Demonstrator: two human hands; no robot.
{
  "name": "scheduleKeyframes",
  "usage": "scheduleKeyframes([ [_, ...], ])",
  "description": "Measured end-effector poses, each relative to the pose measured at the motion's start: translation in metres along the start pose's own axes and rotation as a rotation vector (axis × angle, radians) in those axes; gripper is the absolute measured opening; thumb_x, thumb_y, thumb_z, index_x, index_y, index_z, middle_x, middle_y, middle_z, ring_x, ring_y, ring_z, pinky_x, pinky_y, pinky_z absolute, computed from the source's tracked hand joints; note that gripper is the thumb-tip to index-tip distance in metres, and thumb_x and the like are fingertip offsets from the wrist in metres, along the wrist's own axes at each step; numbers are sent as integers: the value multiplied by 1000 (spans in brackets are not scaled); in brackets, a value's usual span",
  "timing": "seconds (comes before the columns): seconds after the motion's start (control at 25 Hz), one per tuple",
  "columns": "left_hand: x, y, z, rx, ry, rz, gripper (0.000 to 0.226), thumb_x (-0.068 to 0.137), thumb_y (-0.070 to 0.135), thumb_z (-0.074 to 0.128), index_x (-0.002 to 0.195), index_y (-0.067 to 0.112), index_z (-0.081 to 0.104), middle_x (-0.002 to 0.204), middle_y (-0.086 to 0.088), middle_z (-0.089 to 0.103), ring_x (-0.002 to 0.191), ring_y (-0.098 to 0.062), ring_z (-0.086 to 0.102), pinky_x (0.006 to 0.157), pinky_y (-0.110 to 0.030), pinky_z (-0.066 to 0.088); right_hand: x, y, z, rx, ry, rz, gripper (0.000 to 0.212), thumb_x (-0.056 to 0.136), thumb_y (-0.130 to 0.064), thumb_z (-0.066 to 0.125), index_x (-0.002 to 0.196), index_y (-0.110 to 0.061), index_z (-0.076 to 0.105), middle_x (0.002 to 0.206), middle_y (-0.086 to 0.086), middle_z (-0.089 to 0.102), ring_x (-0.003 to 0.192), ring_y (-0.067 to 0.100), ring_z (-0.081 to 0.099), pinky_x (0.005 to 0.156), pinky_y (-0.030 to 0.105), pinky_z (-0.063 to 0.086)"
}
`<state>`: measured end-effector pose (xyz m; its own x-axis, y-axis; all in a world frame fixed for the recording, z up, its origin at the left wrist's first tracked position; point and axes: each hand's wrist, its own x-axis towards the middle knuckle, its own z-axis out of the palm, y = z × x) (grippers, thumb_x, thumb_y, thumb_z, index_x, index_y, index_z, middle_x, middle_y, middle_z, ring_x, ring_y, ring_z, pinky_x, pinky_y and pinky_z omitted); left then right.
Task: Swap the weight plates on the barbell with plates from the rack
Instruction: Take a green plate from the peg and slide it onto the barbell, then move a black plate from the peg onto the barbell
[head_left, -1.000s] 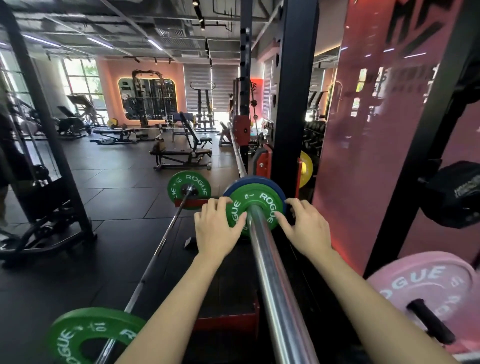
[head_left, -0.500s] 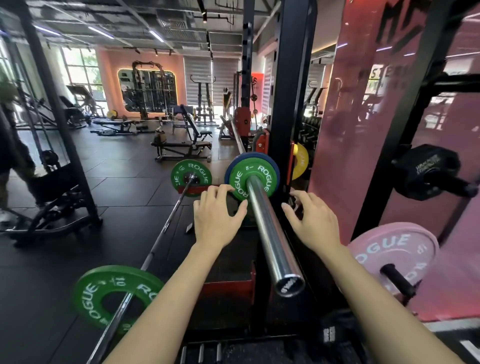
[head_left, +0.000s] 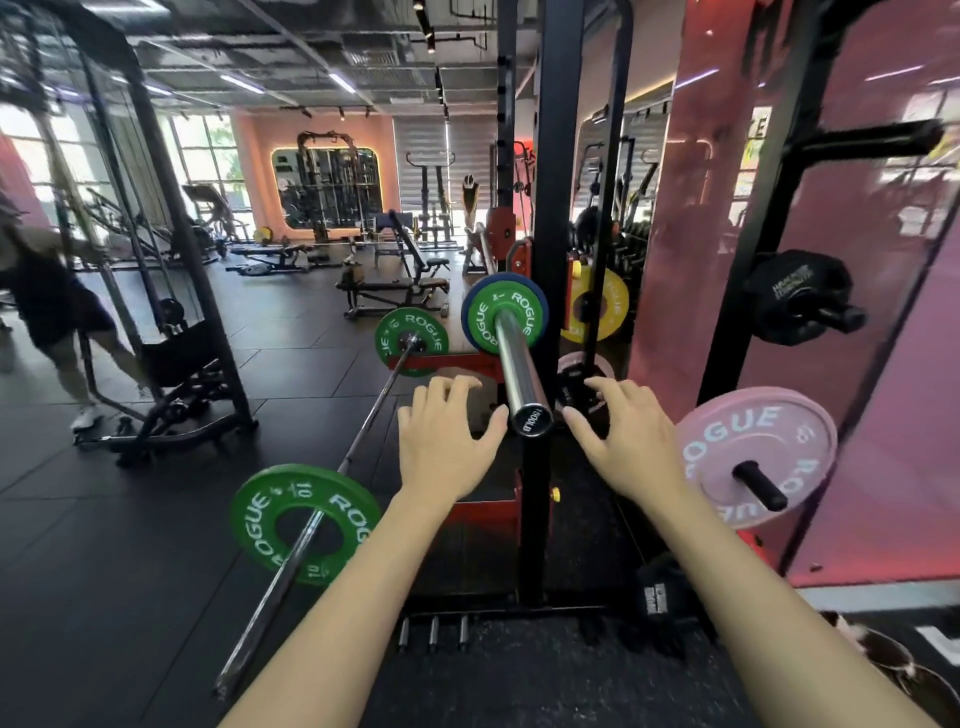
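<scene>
**Empty hands beside a loaded barbell sleeve**

A chrome barbell sleeve points at the viewer, carrying one green Rogue plate with one blue plate behind it. The left hand and right hand flank its end, fingers spread, holding nothing. On the rack's right pegs hang one pink plate and one black plate.

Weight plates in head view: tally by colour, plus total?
Green: 3 (racked bar, floor bar far end, floor bar near end)
Blue: 1 (behind the green on the racked bar)
Yellow: 1 (storage peg)
Pink: 1 (storage peg)
Black: 2 (upper peg, low one behind the right hand)
Total: 8
</scene>
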<state>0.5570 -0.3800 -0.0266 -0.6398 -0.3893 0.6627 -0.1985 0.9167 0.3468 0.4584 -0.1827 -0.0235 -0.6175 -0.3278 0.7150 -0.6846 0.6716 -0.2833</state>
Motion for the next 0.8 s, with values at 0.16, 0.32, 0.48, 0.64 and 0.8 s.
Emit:
scheduleKeyframes([
  [0.16,-18,25,-25,-61,1,57,44,90,62,45,117,29,56,112,6,56,105,-20,48,87,-40,38,-24,-3,-43,-54,24,26,44,89,-53,55,119,-21,57,103,0,59,99,25,52,72,41,49],
  [0.32,-25,64,-38,-201,10,180,42,91,58,51,118,27,57,110,5,56,103,-20,50,87,-41,42,-48,3,-90,-133,56,88,46,91,-53,55,124,-21,56,108,1,59,102,25,51,75,40,47],
  [0.48,-43,111,-35,-254,-49,265,43,91,57,53,121,25,57,112,3,57,108,-23,50,89,-43,43,-81,19,-142,-225,55,199,51,90,-52,55,127,-18,56,117,6,61,111,28,52,86,42,46],
  [0.64,-72,167,-15,-322,-138,322,50,90,60,52,126,25,56,116,1,55,111,-24,48,91,-44,42,-123,50,-194,-420,80,327,56,88,-56,52,130,-19,53,118,6,59,108,28,48,84,41,44],
  [0.8,-93,247,15,-340,-209,448,53,90,61,49,128,24,54,120,0,55,110,-25,47,90,-44,40,-154,103,-243,-568,132,439,61,88,-61,45,135,-21,47,125,5,54,112,27,45,88,43,42],
])
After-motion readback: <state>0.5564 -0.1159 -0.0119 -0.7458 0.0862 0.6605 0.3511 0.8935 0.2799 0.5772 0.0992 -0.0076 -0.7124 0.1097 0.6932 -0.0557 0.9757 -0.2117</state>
